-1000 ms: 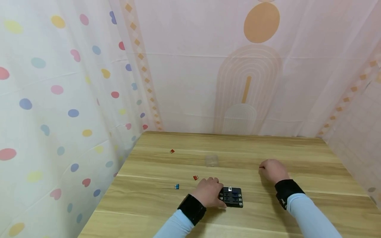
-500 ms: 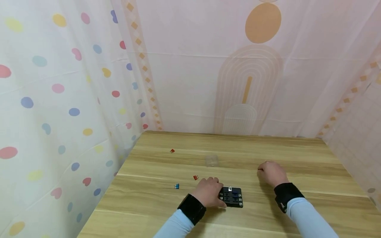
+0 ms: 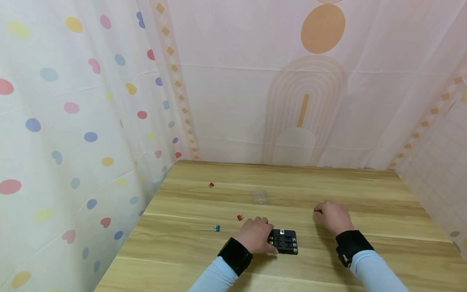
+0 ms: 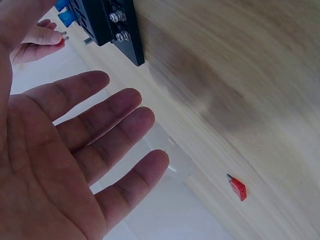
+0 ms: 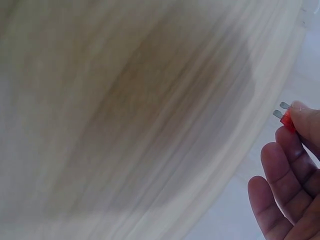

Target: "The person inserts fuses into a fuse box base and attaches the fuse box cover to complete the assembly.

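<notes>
Right wrist view shows a small red fuse (image 5: pixel 287 121) with two flat grey metal prongs, its red body pinched between the thumb and fingers of the right hand (image 3: pixel 333 217), over the counter (image 3: pixel 372 194). Well apart, the left hand (image 3: pixel 254 236), its fingers spread, lies at the left edge of a black block (image 3: pixel 285 242) with silver screws (image 4: pixel 118 16) and blue pieces (image 4: pixel 66 19).

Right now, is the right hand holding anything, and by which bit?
Yes: the right hand pinches a small red fuse by its red body; its two metal prongs stick out free.
</notes>
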Demonstrator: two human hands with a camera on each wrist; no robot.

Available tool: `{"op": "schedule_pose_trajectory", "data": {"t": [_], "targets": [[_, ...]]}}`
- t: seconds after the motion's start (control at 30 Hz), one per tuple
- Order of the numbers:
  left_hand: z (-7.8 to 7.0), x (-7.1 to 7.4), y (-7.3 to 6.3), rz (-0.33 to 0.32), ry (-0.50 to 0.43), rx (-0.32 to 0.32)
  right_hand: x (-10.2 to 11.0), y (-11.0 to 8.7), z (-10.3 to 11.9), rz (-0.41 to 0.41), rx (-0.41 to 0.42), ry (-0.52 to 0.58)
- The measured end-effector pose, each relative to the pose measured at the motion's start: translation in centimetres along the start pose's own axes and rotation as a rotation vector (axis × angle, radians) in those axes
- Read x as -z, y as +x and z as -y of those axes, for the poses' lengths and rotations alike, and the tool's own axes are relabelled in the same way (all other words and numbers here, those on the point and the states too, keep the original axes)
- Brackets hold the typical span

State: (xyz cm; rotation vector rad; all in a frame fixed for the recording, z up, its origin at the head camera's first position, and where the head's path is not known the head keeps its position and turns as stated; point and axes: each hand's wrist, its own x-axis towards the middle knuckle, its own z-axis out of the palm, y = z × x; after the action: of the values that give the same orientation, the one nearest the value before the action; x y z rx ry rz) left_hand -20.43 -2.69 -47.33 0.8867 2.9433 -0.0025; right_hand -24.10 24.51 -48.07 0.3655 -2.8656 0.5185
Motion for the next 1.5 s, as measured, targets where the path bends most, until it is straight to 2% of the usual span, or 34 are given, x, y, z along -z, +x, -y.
{"op": "schedule_pose_trajectory", "data": {"t": [0.23,0.57,0.97,1.2,1.5], "targets": [[0.1,0.1,-0.1,0.004,0.011,0.009,-0.3,-0.3,0.3,0.018,-0.019,0.027],[0.2,0.3,-0.2,0.014,0.022,0.024,0.1,-1.2,1.6,-0.033,0.022,0.0],[0.2,0.6,-0.1,0.007,0.016,0.022,0.3,-1.8,2.5,-0.042,0.023,-0.018],[0.1,0.6,-0.1,-0.004,0.026,0.02,0.3,-2.3,3.2,-0.084,0.051,-0.038],[0.1,0.3,0.0,-0.006,0.05,0.005,0.4,-2.7,4.1,-0.035,0.034,-0.046]]}}
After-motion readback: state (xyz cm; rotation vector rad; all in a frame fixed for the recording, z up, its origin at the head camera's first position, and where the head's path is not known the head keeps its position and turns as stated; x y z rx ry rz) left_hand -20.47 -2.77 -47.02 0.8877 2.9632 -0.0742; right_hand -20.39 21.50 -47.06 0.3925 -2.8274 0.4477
